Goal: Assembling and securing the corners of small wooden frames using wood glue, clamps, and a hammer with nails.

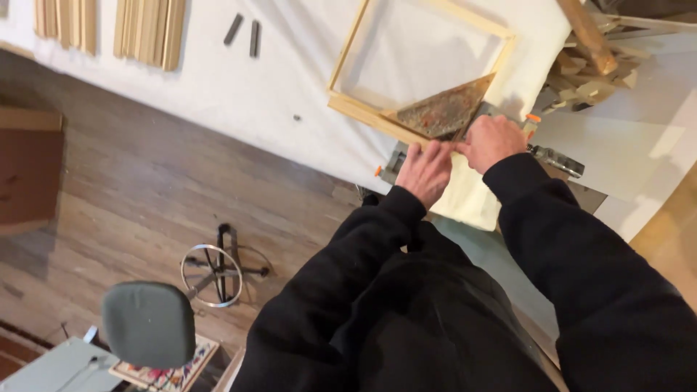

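Hands pressing at frame (417, 65) corner, six o'clock: left hand (425, 170) flat on the edge, right hand (494, 141) fisted, steadying triangle (443, 112) square.

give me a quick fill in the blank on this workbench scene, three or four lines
1. Both hands, the left hand and the right hand, rest at one ____ of the pale wooden rectangular frame.
2. A rusty flat metal plate shaped like a ____ lies on that corner.
3. The person's sleeves are ____.
4. The stool's padded seat is ____.

Missing words: corner; triangle; black; grey

Framing workshop: stretcher bars (149, 30), clamps (555, 160)
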